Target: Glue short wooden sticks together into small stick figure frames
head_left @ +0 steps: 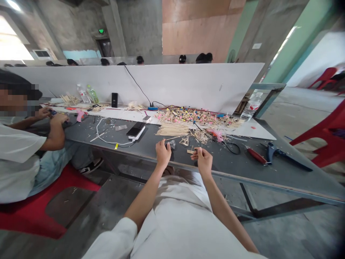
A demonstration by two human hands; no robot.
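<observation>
My left hand (162, 155) is at the table's front edge, its fingers curled; whatever it may hold is hidden. Right beside its thumb is a small crumpled piece of clear plastic (172, 144). A short, pale wooden piece (190, 151) is pinched in the fingers of my right hand (204, 159). Just beyond my hands lie a small frame of glued sticks (184, 141) and a row of thin wooden sticks (172, 129). A pink glue gun (215, 134) rests behind my right hand, near a heap of stick scraps (199, 136).
Sticks with coloured ends (188, 116) are piled by the white partition (172, 84). A phone (135, 128) lies left on a white power bank (138, 135). At right are red-handled pliers (257, 157), a blue-handled tool (270, 153) and a bottle (251, 106). A co-worker (21, 154) sits left.
</observation>
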